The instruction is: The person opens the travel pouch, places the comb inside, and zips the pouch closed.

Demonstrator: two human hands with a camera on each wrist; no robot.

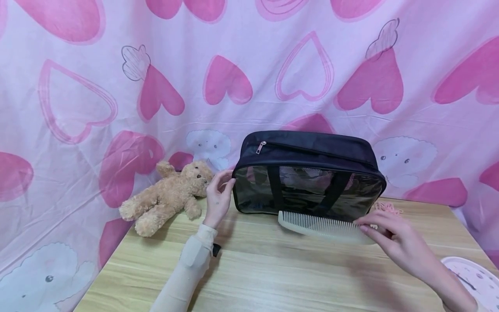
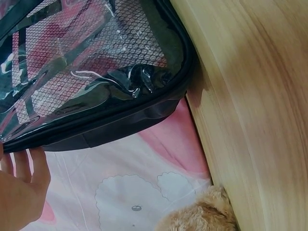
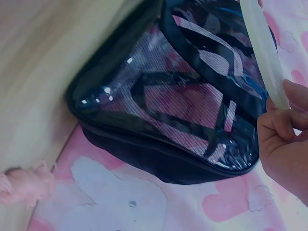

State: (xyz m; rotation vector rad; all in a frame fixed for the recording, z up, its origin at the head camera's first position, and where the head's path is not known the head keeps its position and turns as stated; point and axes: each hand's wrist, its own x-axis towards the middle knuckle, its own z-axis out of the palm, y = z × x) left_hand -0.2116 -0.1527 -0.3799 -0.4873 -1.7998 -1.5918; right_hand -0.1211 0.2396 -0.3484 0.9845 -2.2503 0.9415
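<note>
2 hands (image 1: 219,197) (image 1: 405,240) hold comb (image 1: 325,229) and edge of bag (image 1: 306,173), tabletop (image 1: 273,273) in front

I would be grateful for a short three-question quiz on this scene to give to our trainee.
1. Multiple choice: what does the right hand pinch?
A) a zipper pull
B) a pale comb
C) a bag strap

2. True or false: in the head view, the teddy bear lies to the left of the clear-fronted black bag.

3. Fill in the blank: in the head view, the left hand touches the ____ end of the clear-fronted black bag.

Key: 1. B; 2. True; 3. left
</note>
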